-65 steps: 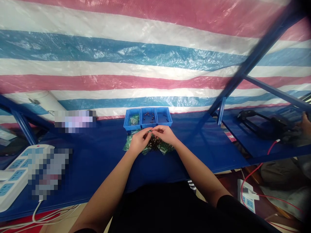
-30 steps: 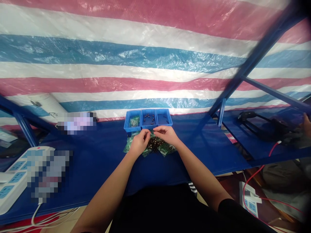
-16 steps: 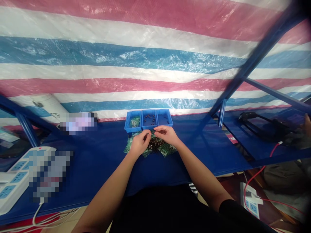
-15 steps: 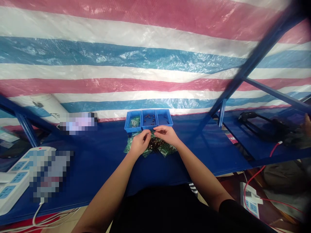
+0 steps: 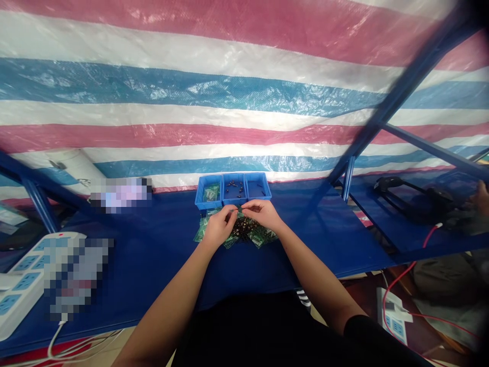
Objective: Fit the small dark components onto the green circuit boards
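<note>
My left hand [image 5: 217, 226] and my right hand [image 5: 262, 212] meet over a pile of small green boards and dark parts [image 5: 244, 232] on the blue table [image 5: 153, 255]. Both hands have their fingers pinched together around a tiny piece between them, too small to name. Just behind the hands stands a blue tray with three compartments [image 5: 233, 187]; the left one holds green boards, the middle one several small dark parts, the right one a few.
A white power strip [image 5: 23, 285] lies at the table's left edge with a cable hanging down. A blue metal frame post [image 5: 347, 176] stands to the right. Another person's hand [image 5: 482, 196] is at the far right by black equipment [image 5: 412, 196]. A striped tarp hangs behind.
Both hands have stayed together over the pile, with only slight finger movement. The view has shifted a little.
</note>
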`<state>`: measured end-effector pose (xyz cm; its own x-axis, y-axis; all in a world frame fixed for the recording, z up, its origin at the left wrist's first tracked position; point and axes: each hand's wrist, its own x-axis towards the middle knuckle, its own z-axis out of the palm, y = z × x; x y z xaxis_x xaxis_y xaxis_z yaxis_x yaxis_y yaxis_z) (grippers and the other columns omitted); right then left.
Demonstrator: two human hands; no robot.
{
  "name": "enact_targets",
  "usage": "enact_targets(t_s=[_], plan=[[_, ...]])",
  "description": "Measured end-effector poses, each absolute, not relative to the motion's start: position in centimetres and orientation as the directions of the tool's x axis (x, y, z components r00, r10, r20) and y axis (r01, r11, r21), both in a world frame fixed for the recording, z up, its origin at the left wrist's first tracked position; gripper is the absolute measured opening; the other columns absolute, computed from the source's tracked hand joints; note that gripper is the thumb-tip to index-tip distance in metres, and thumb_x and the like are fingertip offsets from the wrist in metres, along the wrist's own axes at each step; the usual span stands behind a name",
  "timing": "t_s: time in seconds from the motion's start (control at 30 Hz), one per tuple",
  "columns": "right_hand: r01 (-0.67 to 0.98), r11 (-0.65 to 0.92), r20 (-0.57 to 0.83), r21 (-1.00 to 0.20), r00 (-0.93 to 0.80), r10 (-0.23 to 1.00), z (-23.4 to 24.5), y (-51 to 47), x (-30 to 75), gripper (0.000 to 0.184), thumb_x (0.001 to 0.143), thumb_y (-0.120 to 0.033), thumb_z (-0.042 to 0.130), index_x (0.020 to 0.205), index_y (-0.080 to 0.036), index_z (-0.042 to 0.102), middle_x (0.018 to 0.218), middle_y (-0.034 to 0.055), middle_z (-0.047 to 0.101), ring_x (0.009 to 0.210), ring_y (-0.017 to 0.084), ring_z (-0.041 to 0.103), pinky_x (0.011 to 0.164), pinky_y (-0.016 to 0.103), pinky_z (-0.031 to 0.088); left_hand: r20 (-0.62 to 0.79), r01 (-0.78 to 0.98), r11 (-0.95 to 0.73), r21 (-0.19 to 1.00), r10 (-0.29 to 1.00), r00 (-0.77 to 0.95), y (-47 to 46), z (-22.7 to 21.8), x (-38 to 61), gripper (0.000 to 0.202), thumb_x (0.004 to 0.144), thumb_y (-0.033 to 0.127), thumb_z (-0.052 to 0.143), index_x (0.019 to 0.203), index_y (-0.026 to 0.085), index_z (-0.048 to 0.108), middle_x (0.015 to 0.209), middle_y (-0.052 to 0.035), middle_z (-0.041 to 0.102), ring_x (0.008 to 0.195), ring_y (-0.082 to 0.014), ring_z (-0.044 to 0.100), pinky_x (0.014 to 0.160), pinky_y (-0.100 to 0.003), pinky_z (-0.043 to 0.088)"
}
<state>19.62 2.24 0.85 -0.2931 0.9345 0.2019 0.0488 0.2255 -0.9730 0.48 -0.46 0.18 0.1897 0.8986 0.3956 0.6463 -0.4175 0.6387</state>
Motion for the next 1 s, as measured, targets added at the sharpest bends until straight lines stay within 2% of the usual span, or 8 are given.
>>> enact_targets(t_s=[0.2,0.4,0.67,0.87,1.0], plan=[[0.042,0.231,0.207,-0.972,-0.311,0.928,0.44,2.4,19.46,0.032,0.072,-0.041,0.072,0.094,-0.018,0.071,0.087,0.0064,0.072,0.076,0.018,0.067,0.07,0.031,0.055,0.377,0.657,-0.406,0.635,0.905,0.195,-0.46,0.17,0.45,0.025,0.094,0.04,0.042,0.1,0.023,0.059,0.064,0.0034,0.059,0.054,-0.011,0.055,0.054,-0.021,0.039],[0.054,0.232,0.206,-0.971,-0.291,0.934,0.65,2.3,19.57,0.031,0.074,-0.041,0.07,0.094,-0.018,0.071,0.085,0.0063,0.071,0.075,0.018,0.067,0.068,0.031,0.054,0.395,0.635,-0.418,0.649,0.899,0.187,-0.4,0.07,0.5,0.026,0.093,0.041,0.046,0.108,0.023,0.057,0.067,0.0032,0.061,0.056,-0.0115,0.057,0.057,-0.021,0.041],[0.053,0.237,0.21,-0.97,-0.303,0.929,0.46,2.39,19.5,0.031,0.073,-0.042,0.071,0.094,-0.018,0.071,0.086,0.0058,0.071,0.075,0.018,0.067,0.07,0.031,0.055,0.387,0.649,-0.415,0.638,0.901,0.196,-0.38,0.15,0.41,0.029,0.095,0.042,0.04,0.1,0.022,0.06,0.07,0.0011,0.064,0.06,-0.0125,0.06,0.057,-0.021,0.043],[0.04,0.226,0.204,-0.973,-0.299,0.932,0.5,2.4,19.58,0.03,0.074,-0.041,0.071,0.093,-0.018,0.071,0.083,0.0055,0.071,0.074,0.018,0.067,0.069,0.031,0.055,0.383,0.628,-0.415,0.658,0.903,0.196,-0.35,0.05,0.36,0.029,0.092,0.042,0.046,0.112,0.023,0.057,0.069,0.002,0.063,0.057,-0.0125,0.059,0.056,-0.022,0.043],[0.047,0.231,0.206,-0.972,-0.307,0.929,0.64,2.29,19.59,0.029,0.074,-0.04,0.07,0.094,-0.018,0.071,0.084,0.0058,0.071,0.075,0.018,0.067,0.07,0.031,0.055,0.397,0.633,-0.428,0.645,0.896,0.2,-0.4,0.14,0.4,0.026,0.093,0.041,0.045,0.104,0.023,0.06,0.069,0.0017,0.063,0.057,-0.0121,0.058,0.057,-0.021,0.042]])
